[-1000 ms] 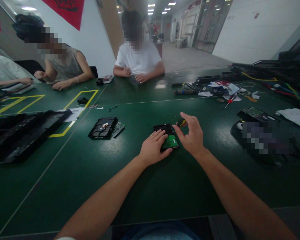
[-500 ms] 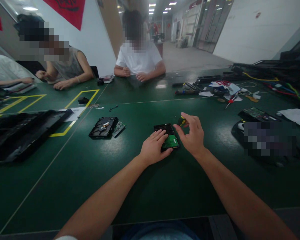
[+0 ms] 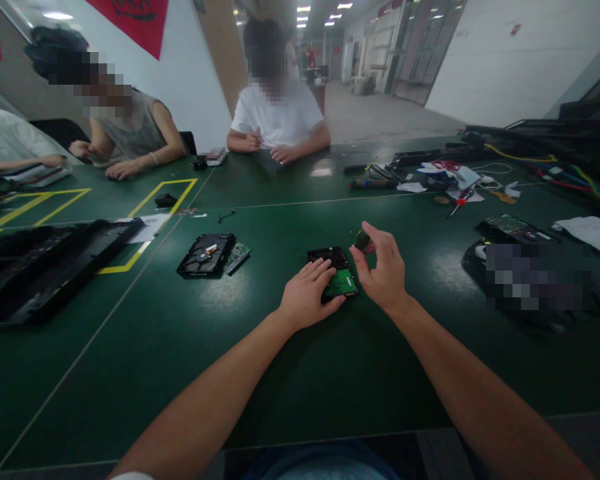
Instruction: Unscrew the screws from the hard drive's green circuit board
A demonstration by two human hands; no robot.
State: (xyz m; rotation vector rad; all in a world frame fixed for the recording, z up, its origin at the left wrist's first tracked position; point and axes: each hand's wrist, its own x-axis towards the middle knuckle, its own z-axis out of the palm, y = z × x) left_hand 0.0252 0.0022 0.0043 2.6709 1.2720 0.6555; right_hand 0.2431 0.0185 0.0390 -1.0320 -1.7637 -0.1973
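My left hand lies over a hard drive on the table, fingers stretched out flat across its top and thumb spread along the near edge. A green circuit board and a black casing show beside the fingers; the rest of the drive is under the hand. Just right of the drive, my right hand pinches the stubby dark handle of a screwdriver between thumb and fingers. Its shaft and tip cannot be made out.
Left of my hands lie another hard drive and a loose circuit board. A long black plastic housing rests farther left. A red screwdriver, cables and electronic parts lie on the right. People sit across the table.
The screwdriver handle in my right hand has turned and stands more upright, its yellow less visible. The right fingers have shifted slightly; my left hand stays in place.
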